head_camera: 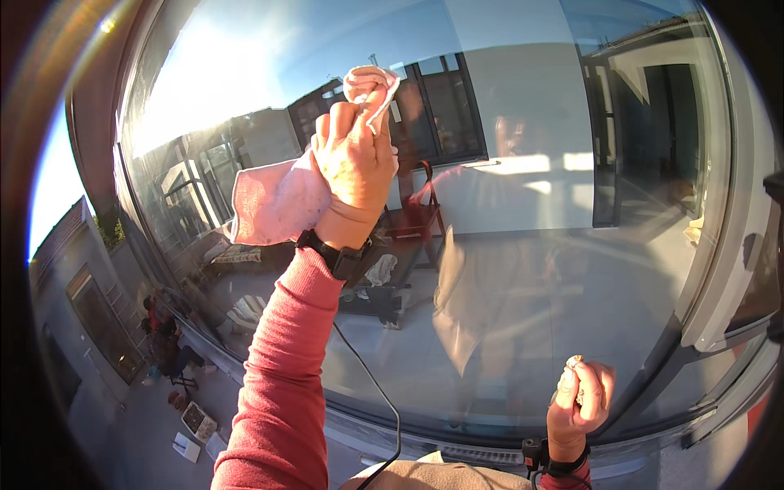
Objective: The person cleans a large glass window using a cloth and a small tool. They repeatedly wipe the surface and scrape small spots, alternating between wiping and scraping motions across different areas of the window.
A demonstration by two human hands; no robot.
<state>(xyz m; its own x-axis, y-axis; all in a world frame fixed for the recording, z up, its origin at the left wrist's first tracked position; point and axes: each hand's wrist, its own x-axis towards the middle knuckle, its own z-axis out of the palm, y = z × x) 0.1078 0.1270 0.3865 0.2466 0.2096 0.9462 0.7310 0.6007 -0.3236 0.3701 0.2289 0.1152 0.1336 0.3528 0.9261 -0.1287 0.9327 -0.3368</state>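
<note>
A large glass window pane (pixel 527 331) stands before me, with sky, walls and dark window frames showing in or through it. High on it, my left hand (pixel 354 150) grips a pale pink cloth (pixel 278 196) and appears to press it to the glass. One bunched end sticks out above my fingertips, and a flat flap hangs to the left. Lower right, my right hand (pixel 582 395) is held up with its fingers curled around a small, crumpled whitish object (pixel 574 361). My fingers hide most of that object, so its kind is unclear.
A thin black cable (pixel 392 404) runs down past my left forearm. The metal window frame (pixel 704 300) borders the pane on the right. Down at the left, people sit beside the wall (pixel 174 352), near a planter box (pixel 199 422) and a white item (pixel 186 447) on the ground.
</note>
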